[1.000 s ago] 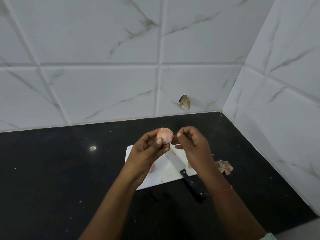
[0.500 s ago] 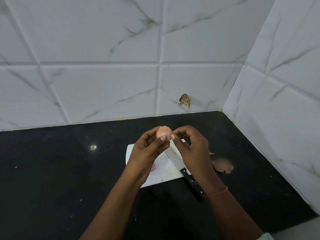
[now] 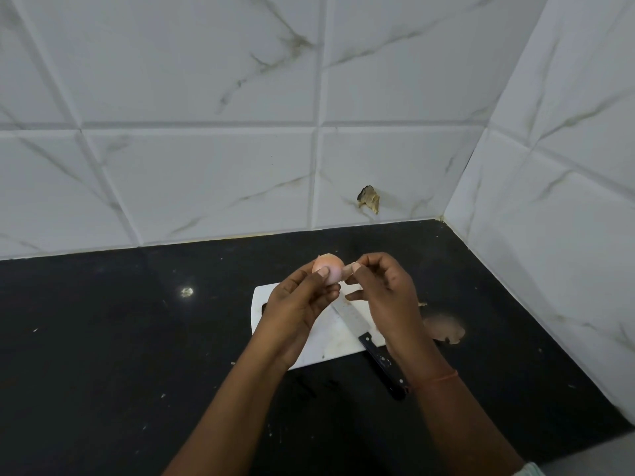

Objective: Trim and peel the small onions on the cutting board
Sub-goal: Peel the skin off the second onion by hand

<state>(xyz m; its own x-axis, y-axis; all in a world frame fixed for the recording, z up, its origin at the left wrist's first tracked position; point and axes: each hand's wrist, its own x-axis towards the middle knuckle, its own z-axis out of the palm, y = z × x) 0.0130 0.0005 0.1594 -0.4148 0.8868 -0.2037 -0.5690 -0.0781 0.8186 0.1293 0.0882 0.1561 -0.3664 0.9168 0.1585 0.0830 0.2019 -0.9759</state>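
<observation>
Counter: black countertop (image 3: 103,338), marbled white tile corner.
Left hand (image 3: 295,304): fingertips grip small onion (image 3: 328,267).
Right hand (image 3: 385,293): pinches skin flap (image 3: 347,269) beside it.

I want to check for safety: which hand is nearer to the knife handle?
The right hand. Its wrist lies just beside the knife handle, on the handle's right in the picture. The left hand holds the onion above the board's left part, farther away.

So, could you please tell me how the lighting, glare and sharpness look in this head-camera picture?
Head view: dim, cool light; one small glare spot on the black counter; wide-angle bending of the tile lines; the hands, left and right, and the onion are fairly sharp, while the peel pile looks smeared.
</observation>
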